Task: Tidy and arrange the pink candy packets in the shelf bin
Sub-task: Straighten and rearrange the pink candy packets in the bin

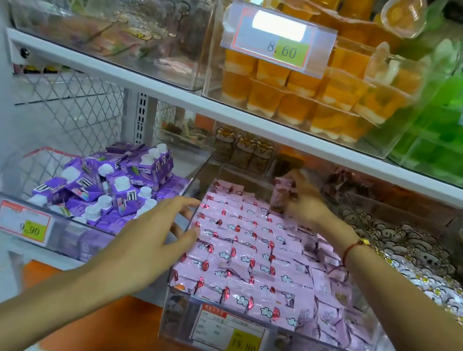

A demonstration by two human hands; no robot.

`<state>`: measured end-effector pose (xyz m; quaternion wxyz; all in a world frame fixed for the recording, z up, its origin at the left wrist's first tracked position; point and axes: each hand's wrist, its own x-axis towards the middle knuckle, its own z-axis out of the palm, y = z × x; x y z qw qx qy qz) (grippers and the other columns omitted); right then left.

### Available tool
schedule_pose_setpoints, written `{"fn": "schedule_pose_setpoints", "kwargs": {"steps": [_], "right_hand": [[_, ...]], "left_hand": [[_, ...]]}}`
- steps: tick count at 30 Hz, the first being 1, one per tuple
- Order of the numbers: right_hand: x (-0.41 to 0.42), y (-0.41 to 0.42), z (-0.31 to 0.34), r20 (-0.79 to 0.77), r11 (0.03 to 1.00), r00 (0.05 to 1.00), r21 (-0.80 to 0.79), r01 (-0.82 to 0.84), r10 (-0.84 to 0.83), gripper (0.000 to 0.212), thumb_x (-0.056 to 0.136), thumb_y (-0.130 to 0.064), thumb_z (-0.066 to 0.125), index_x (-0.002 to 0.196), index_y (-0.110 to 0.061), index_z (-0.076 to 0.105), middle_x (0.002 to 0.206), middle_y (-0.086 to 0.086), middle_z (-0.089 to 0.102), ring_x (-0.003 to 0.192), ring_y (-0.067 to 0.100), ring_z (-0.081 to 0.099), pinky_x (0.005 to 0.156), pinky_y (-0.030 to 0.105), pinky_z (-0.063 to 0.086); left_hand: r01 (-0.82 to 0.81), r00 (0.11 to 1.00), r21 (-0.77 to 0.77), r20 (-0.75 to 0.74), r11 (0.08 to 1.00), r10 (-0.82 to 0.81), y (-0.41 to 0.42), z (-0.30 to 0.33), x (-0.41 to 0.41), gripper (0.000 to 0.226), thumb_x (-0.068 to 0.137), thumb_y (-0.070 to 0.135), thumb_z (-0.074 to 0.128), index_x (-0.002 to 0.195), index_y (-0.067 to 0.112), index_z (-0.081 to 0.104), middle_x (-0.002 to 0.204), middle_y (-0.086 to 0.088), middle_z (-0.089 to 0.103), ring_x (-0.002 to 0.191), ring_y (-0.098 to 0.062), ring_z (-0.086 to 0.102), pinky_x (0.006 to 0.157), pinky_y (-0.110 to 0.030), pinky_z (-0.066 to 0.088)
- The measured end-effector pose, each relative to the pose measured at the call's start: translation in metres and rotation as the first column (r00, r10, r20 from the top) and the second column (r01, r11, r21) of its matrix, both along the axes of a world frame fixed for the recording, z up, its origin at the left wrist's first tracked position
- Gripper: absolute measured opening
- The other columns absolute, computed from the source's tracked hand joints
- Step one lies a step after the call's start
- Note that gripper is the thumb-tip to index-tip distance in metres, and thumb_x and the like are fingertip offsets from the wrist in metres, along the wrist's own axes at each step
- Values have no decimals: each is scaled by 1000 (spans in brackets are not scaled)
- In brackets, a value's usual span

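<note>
Pinching one pink candy packet [281, 192] upright at the back of the clear shelf bin [320, 338], the right hand [304, 204] seems set to slot it into the neat rows of pink candy packets [232, 246]. The left hand [157, 235], fingers spread and holding nothing, braces the bin's left wall.

White lower shelf [20, 250], carrying clear plastic bins side by side: left bin [15, 176] heaped with purple cartons [111, 186], middle bin [267, 345] packed with pink candy packets [243, 253], right bin only partly seen. White upper shelf [153, 91], carrying clear bins too: one [215, 85] stacked with orange jelly cups [294, 95], another with green jelly cups [449, 145].
</note>
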<state>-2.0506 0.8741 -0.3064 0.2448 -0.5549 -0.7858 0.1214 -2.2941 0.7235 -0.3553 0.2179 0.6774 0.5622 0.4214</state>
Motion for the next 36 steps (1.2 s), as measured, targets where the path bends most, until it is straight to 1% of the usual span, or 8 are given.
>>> {"fn": "schedule_pose_setpoints", "kwargs": {"steps": [3,11,16,18,20,23,31,36], "right_hand": [[4,-1,-14,-99,979,992,-196,59,-79,18,98,-13,45,115,-9,40,73,9,52,44,16,46,33,20,38],[7,13,-27,207,985,978,-153,73,-40,40,95,-15,35,130,-22,52,87,5,61,51,13,54,37,18,40],[9,4,-12,274,962,961,-268,46,30,49,98,-14,34,145,-23,31,97,3,58,72,17,54,63,29,46],[12,-9,1,243,980,970,-198,31,18,54,96,-9,39,147,-18,25,119,13,58,100,26,58,85,37,48],[18,-31,14,215,999,977,-49,14,-3,48,96,-9,42,143,-15,35,141,13,46,124,28,48,102,37,41],[33,-87,19,185,994,981,84,-68,52,31,96,-18,44,124,-25,58,130,0,56,115,18,54,97,39,46],[65,-178,-29,442,966,896,211,-151,44,29,96,-33,45,116,-22,63,113,-6,64,103,19,60,87,33,46],[67,-176,-39,419,925,908,342,-166,8,33,94,-32,40,112,-23,66,106,-7,66,93,15,62,82,27,36]], "left_hand": [[5,1000,-3,-6,1000,-5,0,-1,0,39,90,39,56,127,40,45,109,18,55,75,-2,62,78,-36,52],[2,1000,14,-24,1000,-2,1,2,0,34,89,39,55,120,45,44,109,20,55,80,0,60,77,-34,51],[-10,1000,-4,-15,1000,10,-4,5,2,37,89,41,56,124,41,45,111,19,56,81,2,60,76,-35,51],[-91,993,69,-64,993,95,-8,9,3,40,88,43,55,127,37,46,112,20,53,93,-1,57,79,-35,48],[-134,978,264,-122,955,171,-12,22,8,35,90,42,52,124,34,49,109,19,50,98,-3,49,77,-31,41],[16,978,393,-199,919,68,-1,45,25,24,93,32,49,116,33,55,108,20,50,99,0,45,77,-21,36],[229,795,-134,-545,964,-265,130,47,115,48,100,16,38,147,19,30,148,-13,39,121,-30,50,88,-30,42],[209,734,-262,-595,942,-328,158,21,128,33,99,21,37,126,11,53,120,-15,59,100,-28,57,88,-36,48]]}}
